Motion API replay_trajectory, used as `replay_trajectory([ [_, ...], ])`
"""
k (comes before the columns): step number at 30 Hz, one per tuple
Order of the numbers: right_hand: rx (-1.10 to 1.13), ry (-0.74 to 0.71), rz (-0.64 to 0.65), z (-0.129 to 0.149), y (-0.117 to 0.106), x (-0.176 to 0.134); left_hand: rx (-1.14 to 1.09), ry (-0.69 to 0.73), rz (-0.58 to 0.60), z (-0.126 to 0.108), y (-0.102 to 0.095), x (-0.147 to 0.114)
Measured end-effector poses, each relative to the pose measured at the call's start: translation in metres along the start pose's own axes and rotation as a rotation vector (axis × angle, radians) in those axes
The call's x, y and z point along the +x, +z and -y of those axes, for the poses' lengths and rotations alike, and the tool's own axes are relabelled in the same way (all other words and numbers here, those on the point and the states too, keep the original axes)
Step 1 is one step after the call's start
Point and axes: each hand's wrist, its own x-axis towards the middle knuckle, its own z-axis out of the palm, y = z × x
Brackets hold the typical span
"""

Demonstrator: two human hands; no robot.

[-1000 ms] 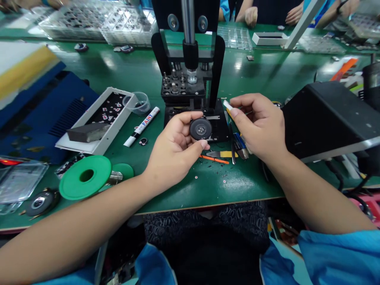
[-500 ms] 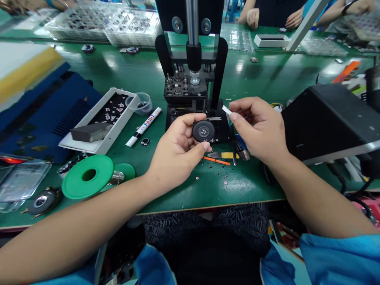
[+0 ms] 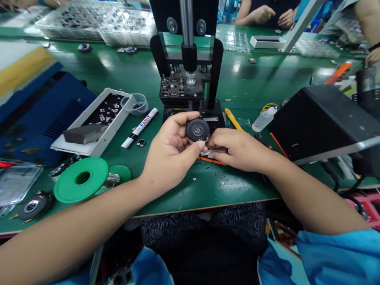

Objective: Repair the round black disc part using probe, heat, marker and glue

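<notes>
My left hand (image 3: 169, 152) holds a black round disc (image 3: 197, 130) with a metal hub between thumb and fingertips, face up, just in front of the base of a black hand press (image 3: 190, 79). My right hand (image 3: 237, 150) lies low on the green table (image 3: 237, 186), right beside the left thumb. Its fingers curl over a grey metal blade tool (image 3: 212, 151) lying there. An orange stick (image 3: 213, 161) pokes out under the hand. The small white piece seen before is hidden or gone.
Left of the press are a white paint marker (image 3: 139, 127), a clear cup (image 3: 136, 103), a white tray (image 3: 118, 122), a green spool (image 3: 81, 179) and a second disc (image 3: 32, 206). A black box (image 3: 323, 118), a small bottle (image 3: 264, 118) and a yellow tool (image 3: 233, 118) sit right. Other people's hands (image 3: 267, 14) work opposite.
My right hand dropped from beside the press, where it pinched a small white piece, down onto the tools on the table. The left hand kept the disc almost still.
</notes>
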Motion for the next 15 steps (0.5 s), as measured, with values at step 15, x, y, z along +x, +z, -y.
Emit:
replay_trajectory([
  [15,-0.153,0.237,-0.051,-0.001,-0.02,0.003,0.016,0.106,0.003,0.006,-0.002,0.001],
])
